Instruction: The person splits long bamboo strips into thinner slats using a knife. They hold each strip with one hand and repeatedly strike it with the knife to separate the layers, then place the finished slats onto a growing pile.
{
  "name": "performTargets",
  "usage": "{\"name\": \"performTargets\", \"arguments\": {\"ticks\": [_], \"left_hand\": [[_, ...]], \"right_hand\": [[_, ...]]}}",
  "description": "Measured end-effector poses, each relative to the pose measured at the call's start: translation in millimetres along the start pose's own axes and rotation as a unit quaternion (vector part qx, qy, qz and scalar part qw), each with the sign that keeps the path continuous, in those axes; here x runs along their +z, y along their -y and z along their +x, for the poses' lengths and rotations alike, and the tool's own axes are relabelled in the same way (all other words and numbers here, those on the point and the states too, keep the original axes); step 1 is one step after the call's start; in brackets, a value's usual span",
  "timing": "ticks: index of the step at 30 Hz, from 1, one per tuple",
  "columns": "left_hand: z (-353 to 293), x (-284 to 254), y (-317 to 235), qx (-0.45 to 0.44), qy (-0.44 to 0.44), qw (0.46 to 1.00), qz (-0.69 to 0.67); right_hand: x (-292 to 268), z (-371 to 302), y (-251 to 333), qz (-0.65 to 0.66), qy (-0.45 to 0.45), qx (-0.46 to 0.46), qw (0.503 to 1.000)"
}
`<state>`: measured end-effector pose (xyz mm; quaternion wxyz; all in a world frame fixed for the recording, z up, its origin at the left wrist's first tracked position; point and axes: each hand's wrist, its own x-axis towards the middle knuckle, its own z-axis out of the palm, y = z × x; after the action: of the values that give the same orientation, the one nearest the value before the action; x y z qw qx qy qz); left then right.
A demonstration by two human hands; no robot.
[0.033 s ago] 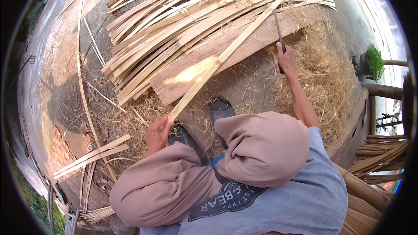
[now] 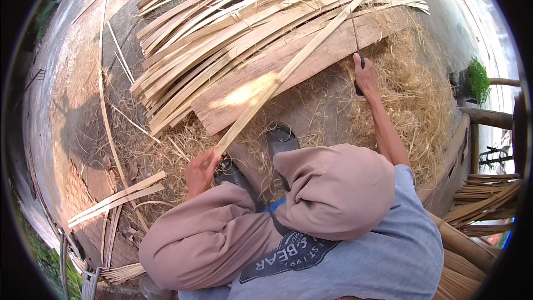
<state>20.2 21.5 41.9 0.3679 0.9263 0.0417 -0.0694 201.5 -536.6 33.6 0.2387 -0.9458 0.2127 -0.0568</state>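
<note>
My left hand [image 2: 201, 171] pinches the near end of a long, pale bamboo strip [image 2: 307, 51]. The strip slants up and to the right, across a flat wooden board [image 2: 214, 112] and over other strips. In my right hand [image 2: 366, 76] is a knife [image 2: 356, 32] with a black handle and a long, narrow dark blade. The blade points away from me, its far part at the strip's edge above the board; whether it touches the strip I cannot tell. Beyond the board lies a wide layer of similar bamboo strips [image 2: 208, 44].
Curly shavings [image 2: 411, 100] pile up on the right and lie scattered on the left. Short strips [image 2: 119, 199] rest at lower left, near a long thin strip [image 2: 103, 91]. My sandalled feet [image 2: 282, 138] are just below the board. Bamboo poles [image 2: 488, 116] and a green plant [image 2: 478, 80] stand right.
</note>
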Motion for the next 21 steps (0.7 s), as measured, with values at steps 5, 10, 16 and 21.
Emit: {"name": "performTargets", "arguments": {"ticks": [5, 10, 16, 21], "left_hand": [[-11, -6, -12, -0.102, 0.015, 0.991, 0.083], [-1, -4, -27, -0.124, 0.040, 0.988, 0.084], [-7, -1, -22, -0.123, 0.029, 0.990, 0.060], [-4, -2, -14, -0.121, 0.046, 0.990, 0.061]], "right_hand": [[46, -76, 50, 0.386, 0.213, 0.110, 0.891], [45, -138, 51, 0.434, 0.365, 0.228, 0.791], [48, -149, 56, 0.445, 0.379, 0.202, 0.786], [59, -183, 78, 0.176, 0.552, -0.091, 0.810]]}}
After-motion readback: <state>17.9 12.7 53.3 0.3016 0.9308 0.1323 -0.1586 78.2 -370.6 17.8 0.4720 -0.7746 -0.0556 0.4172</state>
